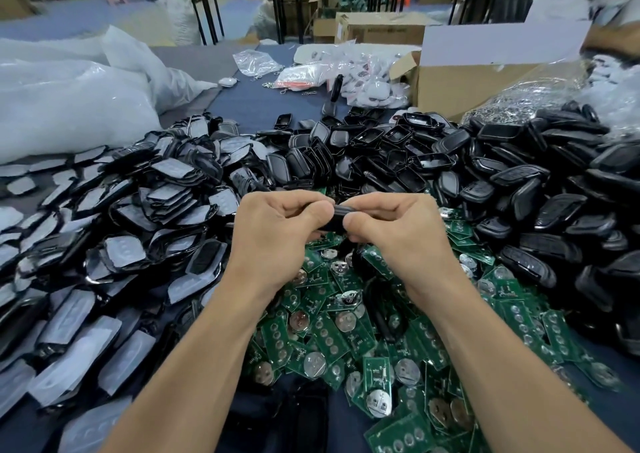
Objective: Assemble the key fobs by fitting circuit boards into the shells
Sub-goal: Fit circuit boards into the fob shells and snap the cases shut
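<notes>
Clamping both grips on one black shell (337, 214): pinching its 9 o'clock end with the left hand (277, 226) and its 3 o'clock end with the right hand (393, 226), just above the green circuit boards (346, 328) heaped on the bench (249, 106) at 6 o'clock. Covering the shell's inside, so unable to tell of any board seated there. Risking a skewed board or snapped clips by squeezing unevenly; risking a slip into the loose shells (502, 175) at 2 o'clock.

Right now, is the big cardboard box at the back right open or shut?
Open. The cardboard box has its flaps raised and folded outward; what it holds is hidden.
</notes>
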`<state>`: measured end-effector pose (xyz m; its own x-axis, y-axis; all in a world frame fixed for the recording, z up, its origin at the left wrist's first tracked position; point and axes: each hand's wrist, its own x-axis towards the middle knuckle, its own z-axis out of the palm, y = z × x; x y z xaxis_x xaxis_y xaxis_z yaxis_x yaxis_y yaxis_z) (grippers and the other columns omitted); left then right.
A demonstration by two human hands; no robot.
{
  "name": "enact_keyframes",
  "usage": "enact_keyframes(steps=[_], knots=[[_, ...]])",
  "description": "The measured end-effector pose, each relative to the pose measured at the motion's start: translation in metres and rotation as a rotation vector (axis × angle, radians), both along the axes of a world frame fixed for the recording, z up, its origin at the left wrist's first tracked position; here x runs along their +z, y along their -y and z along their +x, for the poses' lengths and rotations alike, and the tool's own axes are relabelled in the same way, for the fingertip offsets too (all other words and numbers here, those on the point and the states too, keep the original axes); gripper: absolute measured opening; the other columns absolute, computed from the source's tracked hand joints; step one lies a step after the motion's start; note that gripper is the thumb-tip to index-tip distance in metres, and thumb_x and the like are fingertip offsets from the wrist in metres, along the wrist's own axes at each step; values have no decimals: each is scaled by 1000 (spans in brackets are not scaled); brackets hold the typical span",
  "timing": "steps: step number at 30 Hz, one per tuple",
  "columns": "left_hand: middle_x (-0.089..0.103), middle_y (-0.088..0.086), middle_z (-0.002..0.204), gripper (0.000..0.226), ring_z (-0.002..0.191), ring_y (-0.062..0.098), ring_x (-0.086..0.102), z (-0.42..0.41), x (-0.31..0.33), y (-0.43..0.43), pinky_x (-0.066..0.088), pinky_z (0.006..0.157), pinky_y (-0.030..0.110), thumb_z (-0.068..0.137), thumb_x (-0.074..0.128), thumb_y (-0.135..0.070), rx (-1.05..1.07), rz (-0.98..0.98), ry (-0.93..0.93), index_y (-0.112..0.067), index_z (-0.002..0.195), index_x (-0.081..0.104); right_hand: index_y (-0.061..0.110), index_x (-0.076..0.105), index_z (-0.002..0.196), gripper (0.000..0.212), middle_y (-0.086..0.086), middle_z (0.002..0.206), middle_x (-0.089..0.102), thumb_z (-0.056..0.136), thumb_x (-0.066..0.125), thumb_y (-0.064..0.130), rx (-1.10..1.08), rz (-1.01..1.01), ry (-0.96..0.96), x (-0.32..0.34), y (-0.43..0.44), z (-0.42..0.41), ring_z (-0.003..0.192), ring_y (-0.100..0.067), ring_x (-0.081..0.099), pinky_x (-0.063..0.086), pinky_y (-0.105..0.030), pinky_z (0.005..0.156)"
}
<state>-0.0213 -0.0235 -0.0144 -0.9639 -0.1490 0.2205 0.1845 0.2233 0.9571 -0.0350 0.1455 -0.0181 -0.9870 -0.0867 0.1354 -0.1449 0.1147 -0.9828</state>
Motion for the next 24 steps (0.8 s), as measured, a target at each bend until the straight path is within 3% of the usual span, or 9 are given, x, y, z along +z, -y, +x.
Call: enact_keyframes(steps=[4,8,12,14,16,17,19,22,24], knots=[[79,-16,81,23,81,3,76,0,-2,2,64,83,36,89,81,-14,-11,-130,-35,-37,88,82,28,82,89,18,10,82,80,83,79,11,53,170,-21,1,-4,-1,80,-8,76,62,-38,84],[79,-16,81,17,79,6,77,2,-1,3,65,78,35,85,83,-24,-1,-168,-61,-40,89,82,32,81,87,24,12,84,80,86,80,9,40,205,-38,4,-3,2,82,-7,77,63,-30,81],[82,-3,95,20,91,12,78,3,3,-1,60,79,22,82,83,-21,-70,164,-5,-36,96,84,14,84,89,15,-10,89,81,90,76,2,51,-244,200,5,7,8,80,-25,77,64,-31,73],[82,1,96,14,91,14,76,4,4,-8,62,79,32,93,76,-23,-88,211,63,-33,92,84,12,84,85,18,-15,91,80,92,72,1,80,-416,324,6,14,11,78,-24,77,63,-29,70],[81,7,99,18,97,23,76,4,4,-14,60,93,47,95,68,-32,-70,300,132,-28,91,85,16,84,80,25,-15,91,80,92,70,0,114,-489,387,8,17,13,78,-22,78,62,-29,71],[81,7,102,23,102,26,76,4,5,-16,59,96,47,92,66,-40,-68,351,156,-27,92,85,17,84,77,26,-15,90,80,92,70,0,133,-492,394,9,18,13,78,-23,77,62,-30,73],[81,5,103,35,99,24,78,6,10,-18,64,85,40,86,62,-52,-59,429,182,-27,93,85,12,83,78,22,-16,83,77,92,70,-1,181,-425,378,10,20,14,76,-27,71,61,-36,79],[82,6,95,44,81,30,71,9,14,-23,55,53,30,80,60,-62,-32,442,192,-27,90,85,-5,77,84,9,-19,76,71,90,70,-4,209,-360,332,8,25,17,65,-22,65,59,-28,67],[81,11,89,47,79,33,62,9,12,-25,50,51,29,78,60,-64,-3,435,163,-25,86,85,-9,75,81,9,-17,73,69,89,71,-6,201,-336,307,8,26,17,62,-21,62,55,-26,61]])
